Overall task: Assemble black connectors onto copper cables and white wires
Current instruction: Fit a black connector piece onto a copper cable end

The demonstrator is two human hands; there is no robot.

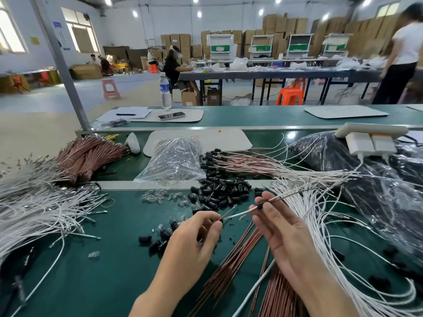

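White wires point(320, 202): fanned heaps at the right and left of the tabletop point(114, 271).
Copper cables point(238, 266): loose bundle under both hands, long axis toward the person.
Clear bag point(174, 159): behind the heap; holds small clear parts.
Black connectors point(219, 191): loose heap just beyond the hands.
Right hand point(281, 229): fingertips pinch the held wire at a black piece.
Left hand point(194, 236): fingers curled, pinching a thin lead point(229, 212).
Held wire point(238, 215): spans the hands, low-left to high-right; free end near the left hand. Joining likely needs a short push along this axis.

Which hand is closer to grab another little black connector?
Probably the left hand: loose connectors lie right beside it, though it pinches a cable; the right hand grips a white wire.
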